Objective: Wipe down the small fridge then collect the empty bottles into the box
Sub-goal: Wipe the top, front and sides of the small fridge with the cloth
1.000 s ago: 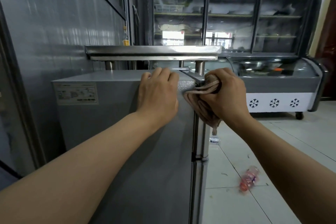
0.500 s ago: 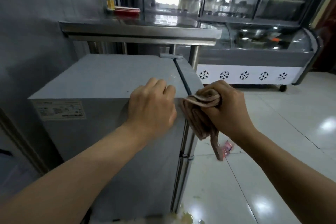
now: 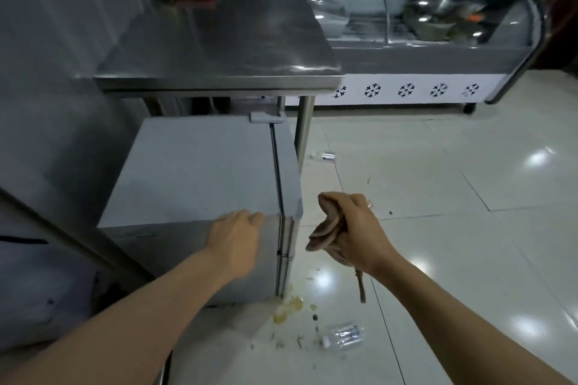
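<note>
The small grey fridge point(image 3: 194, 172) stands low at the left, its flat top in full view. My left hand point(image 3: 233, 236) rests on its near top edge, fingers curled over the rim close to the door seam. My right hand point(image 3: 353, 231) grips a bunched brown cloth point(image 3: 325, 226) in the air just right of the fridge's front corner, apart from it; a strip of the cloth dangles below my wrist. An empty clear bottle point(image 3: 344, 336) lies on the floor tiles near my right forearm. Another small bottle point(image 3: 328, 155) lies farther off by the table leg.
A steel table point(image 3: 219, 40) overhangs the fridge's back. A yellow spill with crumbs point(image 3: 286, 311) lies on the floor at the fridge's base. A glass-topped chest freezer point(image 3: 422, 53) lines the far wall. White tiled floor spreads to the right. A metal wall runs along the left.
The view has risen and tilted down over the fridge top. My right hand with the cloth has come off the fridge's corner and moved right. My left hand stays on the top edge.
</note>
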